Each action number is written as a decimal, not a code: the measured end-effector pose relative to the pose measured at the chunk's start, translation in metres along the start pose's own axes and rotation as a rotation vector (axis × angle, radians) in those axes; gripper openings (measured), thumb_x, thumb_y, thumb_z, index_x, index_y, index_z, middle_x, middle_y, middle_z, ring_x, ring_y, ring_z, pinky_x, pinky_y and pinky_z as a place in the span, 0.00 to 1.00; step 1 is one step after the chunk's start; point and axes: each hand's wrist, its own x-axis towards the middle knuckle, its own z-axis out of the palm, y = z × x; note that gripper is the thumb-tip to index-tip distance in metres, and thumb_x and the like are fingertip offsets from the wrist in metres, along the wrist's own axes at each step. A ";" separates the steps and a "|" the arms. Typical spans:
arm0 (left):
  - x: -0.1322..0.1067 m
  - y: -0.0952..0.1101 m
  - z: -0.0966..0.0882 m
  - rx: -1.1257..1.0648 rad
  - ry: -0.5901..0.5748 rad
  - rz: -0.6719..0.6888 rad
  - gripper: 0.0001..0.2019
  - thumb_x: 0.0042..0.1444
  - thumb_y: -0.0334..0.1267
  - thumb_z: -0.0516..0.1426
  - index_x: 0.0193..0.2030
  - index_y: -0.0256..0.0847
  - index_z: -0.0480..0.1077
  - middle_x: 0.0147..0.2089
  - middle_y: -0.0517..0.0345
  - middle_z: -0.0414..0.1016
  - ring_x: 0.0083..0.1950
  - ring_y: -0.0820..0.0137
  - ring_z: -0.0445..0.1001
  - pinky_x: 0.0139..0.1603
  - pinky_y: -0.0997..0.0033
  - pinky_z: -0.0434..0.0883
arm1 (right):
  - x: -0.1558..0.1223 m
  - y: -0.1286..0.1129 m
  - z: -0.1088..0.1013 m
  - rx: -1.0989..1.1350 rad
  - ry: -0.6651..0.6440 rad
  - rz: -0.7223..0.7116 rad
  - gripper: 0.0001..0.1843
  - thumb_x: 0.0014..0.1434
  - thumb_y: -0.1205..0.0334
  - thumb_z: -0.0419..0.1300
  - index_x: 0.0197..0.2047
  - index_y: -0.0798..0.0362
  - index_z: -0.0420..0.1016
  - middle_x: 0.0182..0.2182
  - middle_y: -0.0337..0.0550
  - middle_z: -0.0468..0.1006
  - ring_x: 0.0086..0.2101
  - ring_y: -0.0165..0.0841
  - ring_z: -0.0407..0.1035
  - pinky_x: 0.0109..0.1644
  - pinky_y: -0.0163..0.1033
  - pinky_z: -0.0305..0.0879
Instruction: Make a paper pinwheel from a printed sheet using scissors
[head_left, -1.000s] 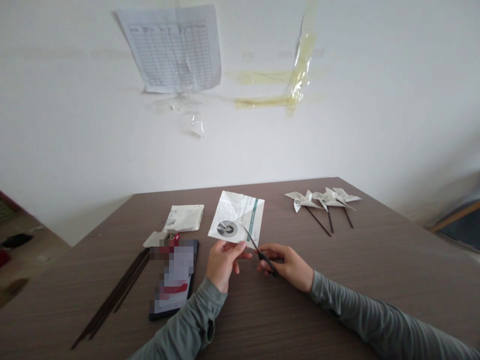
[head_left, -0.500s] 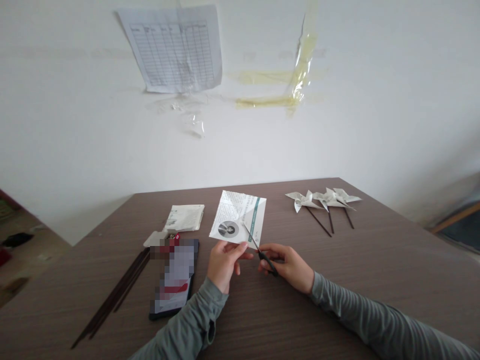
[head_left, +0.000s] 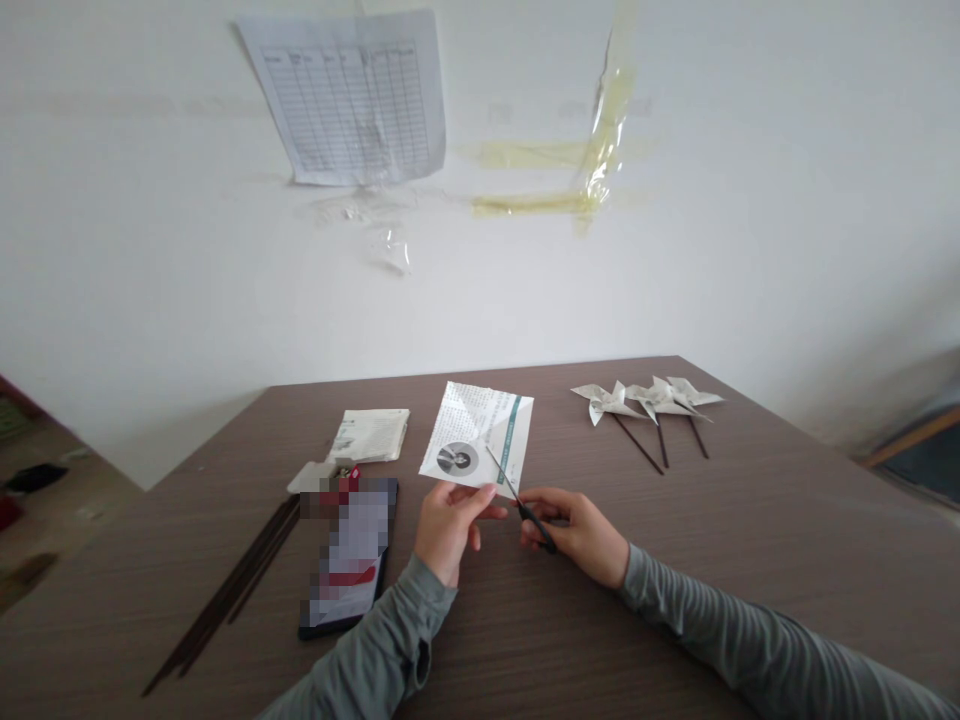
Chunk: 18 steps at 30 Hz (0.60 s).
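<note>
A square of printed newspaper [head_left: 471, 428], with a round photo and a green stripe, is pinched at its near edge between the thumb and fingers of my left hand [head_left: 450, 525]. Crease lines run across it. My right hand [head_left: 574, 530] is closed around the black handles of a pair of scissors [head_left: 536, 525]. Their blades lie over the paper's near right corner and point toward its middle. Whether the blades are fully closed is hard to make out. My right fingertips are close to that corner.
Three paper pinwheels [head_left: 604, 402] on dark sticks lie at the back right. To the left are a stack of newspaper squares [head_left: 371, 435], a small open box [head_left: 311, 477], several dark sticks [head_left: 225, 590] and a phone [head_left: 349, 560]. A wall [head_left: 480, 310] stands behind the table [head_left: 600, 640].
Almost nothing differs. The paper and scissors have shifted very slightly, and both hands keep their hold in nearly the same place.
</note>
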 end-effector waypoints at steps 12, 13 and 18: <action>0.009 -0.011 -0.007 0.044 -0.019 0.045 0.19 0.58 0.43 0.83 0.41 0.43 0.79 0.43 0.48 0.95 0.34 0.54 0.98 0.14 0.78 0.65 | 0.002 0.012 0.000 0.009 -0.018 -0.005 0.40 0.56 0.23 0.87 0.54 0.48 0.94 0.35 0.48 0.95 0.34 0.48 0.85 0.46 0.54 0.86; 0.010 -0.012 -0.008 0.047 -0.012 0.049 0.18 0.59 0.44 0.82 0.40 0.43 0.79 0.43 0.48 0.95 0.33 0.55 0.97 0.14 0.78 0.65 | 0.002 0.013 -0.001 0.007 -0.018 -0.009 0.38 0.57 0.24 0.88 0.54 0.47 0.95 0.36 0.49 0.95 0.35 0.49 0.86 0.46 0.55 0.86; 0.012 -0.013 -0.012 0.049 0.018 0.099 0.19 0.58 0.47 0.81 0.40 0.44 0.78 0.45 0.48 0.96 0.32 0.56 0.96 0.14 0.77 0.64 | 0.003 0.023 -0.005 -0.025 -0.051 -0.010 0.36 0.57 0.27 0.90 0.54 0.46 0.97 0.37 0.47 0.97 0.36 0.49 0.88 0.45 0.53 0.88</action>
